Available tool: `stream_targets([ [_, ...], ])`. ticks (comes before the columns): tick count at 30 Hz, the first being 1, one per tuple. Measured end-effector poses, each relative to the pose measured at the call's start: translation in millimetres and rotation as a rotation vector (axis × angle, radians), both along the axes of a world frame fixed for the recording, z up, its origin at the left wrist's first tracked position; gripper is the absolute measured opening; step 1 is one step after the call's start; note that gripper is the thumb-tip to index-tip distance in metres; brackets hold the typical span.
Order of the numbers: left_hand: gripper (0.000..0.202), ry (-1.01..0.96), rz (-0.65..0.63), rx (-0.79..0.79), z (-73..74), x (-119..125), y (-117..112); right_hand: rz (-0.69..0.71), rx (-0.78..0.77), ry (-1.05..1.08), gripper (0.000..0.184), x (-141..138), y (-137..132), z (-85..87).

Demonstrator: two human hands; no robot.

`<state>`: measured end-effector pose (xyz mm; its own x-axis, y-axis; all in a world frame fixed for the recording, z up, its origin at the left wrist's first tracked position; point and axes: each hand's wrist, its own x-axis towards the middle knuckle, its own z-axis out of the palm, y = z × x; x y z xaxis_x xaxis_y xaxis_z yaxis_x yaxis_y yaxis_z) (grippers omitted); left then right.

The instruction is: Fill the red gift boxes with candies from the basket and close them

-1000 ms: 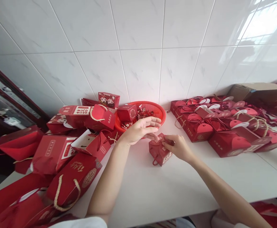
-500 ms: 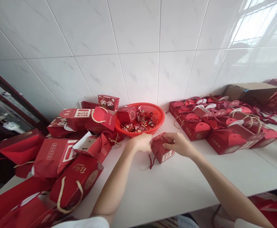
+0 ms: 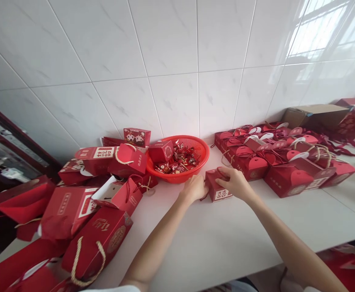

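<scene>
Between my two hands a small red gift box (image 3: 216, 187) stands on the white table, with a pale printed panel on its near side. My right hand (image 3: 235, 182) grips it from the top and right, fingers bent over the upper edge. At its left side my left hand (image 3: 194, 189) is closed, fingers curled against the box. A bit of dark red cord shows by those fingers; most of it is hidden. Just behind is a red plastic basket (image 3: 179, 178) with wrapped sweets (image 3: 186, 156) and another red box (image 3: 161, 151) in it.
Red boxes with rope handles (image 3: 96, 239) are heaped on the left. Rows of closed red boxes (image 3: 289, 180) stand on the right, with a cardboard box (image 3: 314, 117) and dark red ribbons (image 3: 341, 142) beyond. A tiled wall (image 3: 171, 97) backs the white table (image 3: 195, 247).
The gift box has shifted right, and both hands have moved right with it. My left hand has come closer to the box's left side; the cord that hung there is now mostly hidden.
</scene>
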<state>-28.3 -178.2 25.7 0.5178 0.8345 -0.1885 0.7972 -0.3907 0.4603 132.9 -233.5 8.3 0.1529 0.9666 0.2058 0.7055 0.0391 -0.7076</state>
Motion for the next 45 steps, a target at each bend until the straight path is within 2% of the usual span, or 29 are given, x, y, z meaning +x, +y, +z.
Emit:
stream_targets([
  [3, 0.006, -0.095, -0.035, -0.069, -2.1, -3.9, 6.7, -0.007, -0.056, -0.146, 0.011, -2.1, -0.3, 3.5],
  [7, 0.011, -0.28, -0.107, -0.251, 8.4, -12.3, 13.4, -0.002, -0.066, -0.181, 0.012, -4.8, -0.4, 7.3],
  [10, 0.024, -0.67, -0.181, -0.538, 19.2, -15.7, 14.3, 0.051, -0.052, -0.123, 0.014, -3.7, 0.8, 7.0],
  [12, 0.036, -0.897, -0.191, -0.641, 22.4, -14.8, 13.0, 0.1, -0.032, -0.031, 0.014, -1.5, 1.4, 7.8],
  [14, 0.044, -0.966, -0.176, -0.622, 21.9, -12.2, 10.8, 0.154, 0.002, 0.092, 0.014, 1.3, 0.9, 11.3],
  [17, 0.047, -0.96, -0.193, -0.565, 19.0, -8.3, 5.1, 0.227, 0.066, 0.234, 0.016, 4.1, -1.5, 19.8],
  [20, 0.044, -0.904, -0.242, -0.414, 19.6, -6.1, -4.3, 0.213, 0.126, 0.257, 0.018, 2.2, -3.8, 25.0],
  [23, 0.041, -0.801, -0.269, -0.2, 24.4, -3.9, -16.1, 0.086, 0.211, 0.228, 0.015, -4.0, -6.4, 23.4],
  [25, 0.038, -0.754, -0.29, -0.13, 28.6, -2.7, -23.3, -0.007, 0.271, 0.216, 0.012, -8.1, -10.7, 21.5],
  [28, 0.039, -0.765, -0.364, -0.162, 34.9, -3.7, -31.2, -0.13, 0.349, 0.165, 0.015, -8.1, -24.7, 23.2],
  [31, 0.043, -0.774, -0.394, -0.2, 40.8, -9.9, -34.1, -0.272, 0.463, 0.151, 0.016, 5.8, -48.1, 31.4],
  [35, 0.037, -0.752, -0.354, -0.113, 47.2, -20.4, -30.0, -0.436, 0.585, 0.246, 0.016, 45.9, -90.6, 46.8],
  [39, 0.035, -0.671, -0.339, -0.072, 51.3, -25.7, -24.9, -0.721, 0.652, 0.299, 0.02, 93.6, -135.2, 57.6],
  [42, 0.035, -0.618, -0.361, -0.072, 52.9, -26.9, -24.2, -0.899, 0.654, 0.276, 0.022, 130.5, -158.9, 56.5],
  [45, 0.035, -0.575, -0.388, -0.071, 53.5, -27.2, -24.9, -0.993, 0.621, 0.333, 0.016, 170.9, -169.1, 47.2],
])
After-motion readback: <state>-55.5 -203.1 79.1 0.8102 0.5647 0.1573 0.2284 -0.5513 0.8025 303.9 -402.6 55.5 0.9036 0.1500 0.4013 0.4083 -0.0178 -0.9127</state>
